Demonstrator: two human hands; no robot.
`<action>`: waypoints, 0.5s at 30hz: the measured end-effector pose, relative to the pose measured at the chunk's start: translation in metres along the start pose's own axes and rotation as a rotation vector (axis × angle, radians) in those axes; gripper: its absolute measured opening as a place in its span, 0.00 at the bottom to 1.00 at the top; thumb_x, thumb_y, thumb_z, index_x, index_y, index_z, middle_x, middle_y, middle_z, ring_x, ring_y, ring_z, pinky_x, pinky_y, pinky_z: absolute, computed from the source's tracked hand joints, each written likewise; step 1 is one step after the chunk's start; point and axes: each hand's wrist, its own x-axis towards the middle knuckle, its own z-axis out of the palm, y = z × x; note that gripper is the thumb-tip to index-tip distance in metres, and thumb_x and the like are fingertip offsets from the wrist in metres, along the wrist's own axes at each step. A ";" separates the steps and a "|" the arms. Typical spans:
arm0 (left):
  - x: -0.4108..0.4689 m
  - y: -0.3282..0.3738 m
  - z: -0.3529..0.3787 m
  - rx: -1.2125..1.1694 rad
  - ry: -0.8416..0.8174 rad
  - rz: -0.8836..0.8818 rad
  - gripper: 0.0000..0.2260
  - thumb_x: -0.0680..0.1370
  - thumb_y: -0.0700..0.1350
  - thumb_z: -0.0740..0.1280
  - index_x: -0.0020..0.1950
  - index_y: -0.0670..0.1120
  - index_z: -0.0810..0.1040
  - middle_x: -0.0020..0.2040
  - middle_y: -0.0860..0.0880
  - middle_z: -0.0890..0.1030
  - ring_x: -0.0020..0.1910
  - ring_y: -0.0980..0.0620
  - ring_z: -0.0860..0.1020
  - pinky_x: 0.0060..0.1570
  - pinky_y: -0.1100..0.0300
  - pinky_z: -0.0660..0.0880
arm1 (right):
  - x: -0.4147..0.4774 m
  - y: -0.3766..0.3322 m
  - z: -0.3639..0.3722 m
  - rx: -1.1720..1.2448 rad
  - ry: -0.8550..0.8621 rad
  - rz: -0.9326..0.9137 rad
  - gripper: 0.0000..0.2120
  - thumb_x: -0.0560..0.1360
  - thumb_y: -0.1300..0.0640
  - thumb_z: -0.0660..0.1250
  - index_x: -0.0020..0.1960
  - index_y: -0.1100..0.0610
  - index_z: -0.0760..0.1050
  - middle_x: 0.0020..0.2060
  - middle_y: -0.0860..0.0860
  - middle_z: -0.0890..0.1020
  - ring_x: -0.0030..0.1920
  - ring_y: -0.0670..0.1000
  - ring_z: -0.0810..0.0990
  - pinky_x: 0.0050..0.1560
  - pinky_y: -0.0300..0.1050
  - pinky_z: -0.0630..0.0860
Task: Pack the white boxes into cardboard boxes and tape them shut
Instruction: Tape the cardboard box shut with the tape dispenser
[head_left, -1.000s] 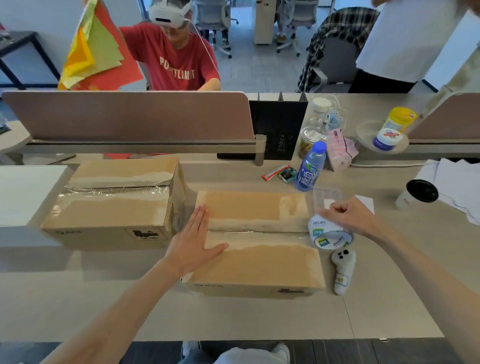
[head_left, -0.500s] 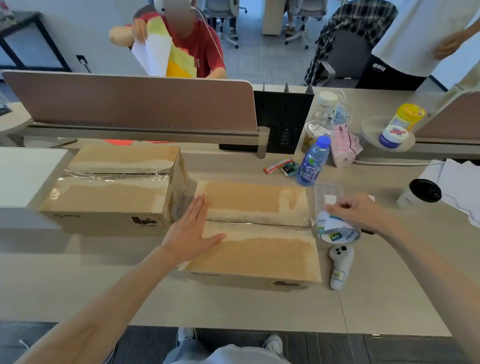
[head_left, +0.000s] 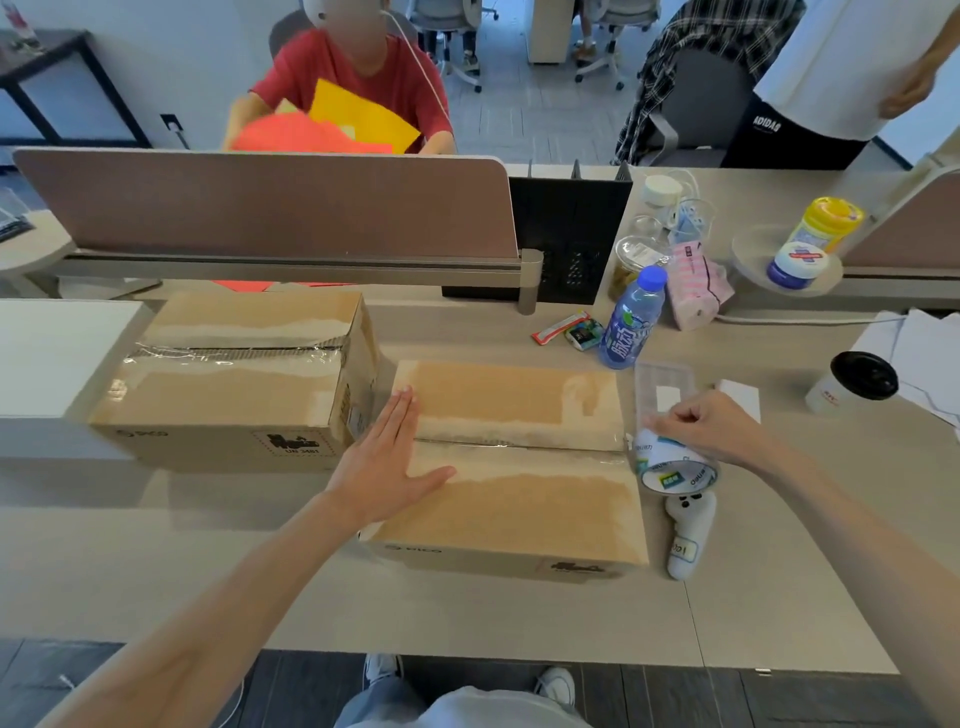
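Observation:
A low cardboard box (head_left: 519, 499) lies closed in the middle of the desk, clear tape running along its centre seam. My left hand (head_left: 387, 462) presses flat on the box's left end, fingers straight. My right hand (head_left: 706, 423) grips a roll of clear tape (head_left: 675, 465) just off the box's right end, at the seam's height. A taller cardboard box (head_left: 234, 384) stands to the left, its top seam taped. No white boxes are visible.
A white controller (head_left: 688, 535) lies beside the box's right front corner. A blue bottle (head_left: 631, 319), snack packets (head_left: 569, 330), a clear lidded tub (head_left: 665, 387) and a black-lidded cup (head_left: 854, 382) sit behind and right. A desk divider (head_left: 270, 208) runs across the back; people sit and stand beyond.
My hands hold nearly the same places; the tape roll has stayed at the box's right end. The person behind the divider lowered the coloured papers.

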 end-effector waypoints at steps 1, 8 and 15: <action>0.000 0.000 0.000 0.001 -0.002 0.000 0.47 0.73 0.75 0.47 0.79 0.44 0.36 0.78 0.51 0.34 0.76 0.56 0.34 0.75 0.56 0.56 | 0.000 0.001 0.000 0.004 0.000 -0.002 0.28 0.75 0.48 0.71 0.27 0.57 0.60 0.23 0.51 0.59 0.25 0.48 0.56 0.28 0.40 0.54; 0.000 0.000 -0.001 0.016 -0.005 0.002 0.47 0.73 0.75 0.47 0.78 0.44 0.36 0.78 0.50 0.34 0.76 0.55 0.34 0.76 0.56 0.54 | 0.003 0.010 0.009 0.017 -0.002 -0.005 0.27 0.75 0.49 0.72 0.27 0.58 0.60 0.25 0.53 0.60 0.28 0.49 0.58 0.30 0.43 0.56; 0.001 -0.001 0.002 0.023 -0.013 -0.009 0.47 0.72 0.75 0.45 0.79 0.44 0.36 0.78 0.50 0.34 0.77 0.56 0.34 0.76 0.50 0.55 | 0.004 0.017 0.014 0.057 -0.015 -0.016 0.29 0.74 0.49 0.72 0.27 0.55 0.57 0.24 0.50 0.59 0.27 0.50 0.58 0.33 0.45 0.56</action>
